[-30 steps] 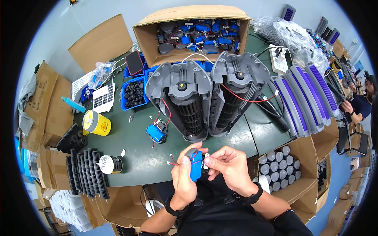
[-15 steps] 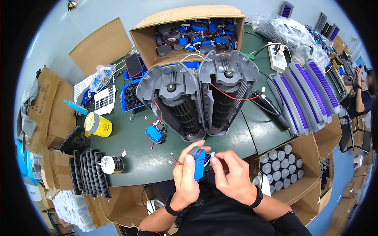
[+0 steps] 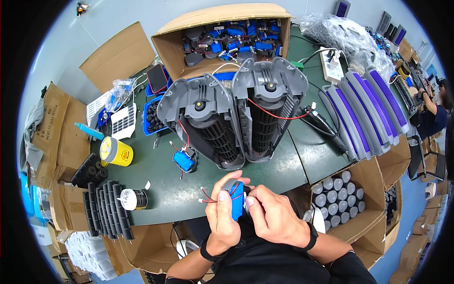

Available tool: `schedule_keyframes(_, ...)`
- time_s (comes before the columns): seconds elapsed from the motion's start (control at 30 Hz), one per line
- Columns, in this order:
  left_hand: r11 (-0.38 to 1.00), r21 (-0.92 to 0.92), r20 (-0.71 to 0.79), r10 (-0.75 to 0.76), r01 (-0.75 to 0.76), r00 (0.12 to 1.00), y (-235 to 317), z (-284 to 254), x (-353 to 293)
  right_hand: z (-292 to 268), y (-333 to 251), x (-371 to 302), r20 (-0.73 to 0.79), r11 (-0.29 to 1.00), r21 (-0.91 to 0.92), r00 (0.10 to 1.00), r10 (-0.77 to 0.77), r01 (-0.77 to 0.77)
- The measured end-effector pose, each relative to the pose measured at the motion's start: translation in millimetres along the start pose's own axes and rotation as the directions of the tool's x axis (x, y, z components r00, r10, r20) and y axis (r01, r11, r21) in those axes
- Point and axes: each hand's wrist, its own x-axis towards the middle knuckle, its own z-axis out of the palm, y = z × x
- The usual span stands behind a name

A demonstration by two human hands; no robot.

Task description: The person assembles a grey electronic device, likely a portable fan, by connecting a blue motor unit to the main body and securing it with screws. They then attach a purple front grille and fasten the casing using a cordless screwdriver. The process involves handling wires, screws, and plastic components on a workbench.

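My left hand [image 3: 223, 215] is closed around a blue battery pack [image 3: 237, 204] with a grey cap, held above the near table edge. Red wires with a white plug [image 3: 202, 199] stick out past its fingers. At the pack's right side my right hand [image 3: 276, 215] pinches a small white connector [image 3: 245, 202], partly hidden by the fingertips. Two grey tower-shaped housings [image 3: 198, 87] with black drum rollers stand beyond my hands. From the right housing a red wire [image 3: 279, 113] hangs out. Another blue battery pack [image 3: 184, 161] lies on the table left of them.
Behind the housings, a cardboard box [image 3: 165, 57] holds many battery packs. Purple-grey panels [image 3: 362, 116] and a power strip [image 3: 331, 66] are at right. Black rollers [image 3: 109, 208], a white tub [image 3: 134, 199] and a yellow tub [image 3: 117, 151] stand left. Below right sits a carton of grey cylinders [image 3: 338, 199].
My right hand has moved left against the battery pack, bringing the white connector to its side. The view has shifted slightly.
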Motion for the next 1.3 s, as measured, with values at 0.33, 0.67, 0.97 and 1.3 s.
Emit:
schedule_keyframes(0.33,1.000,0.004,-0.035,0.007,-0.007,0.999,-3,2,4,0,3,8,-0.056,0.989,0.048,0.988,0.143,-0.140)
schedule_keyframes(0.67,0.982,-0.138,0.068,-0.121,0.129,0.990,6,-12,15,-18,-4,1,-0.093,0.986,0.115,0.987,0.134,-0.123)
schedule_keyframes(0.97,0.998,0.038,0.226,-0.048,0.040,0.973,24,-7,3,-22,0,-1,0.056,0.945,0.293,0.990,0.132,-0.143)
schedule_keyframes(1.3,0.982,-0.067,0.201,-0.163,0.179,0.966,12,-4,-1,-47,14,14,0.306,0.931,0.251,0.934,0.185,-0.266)
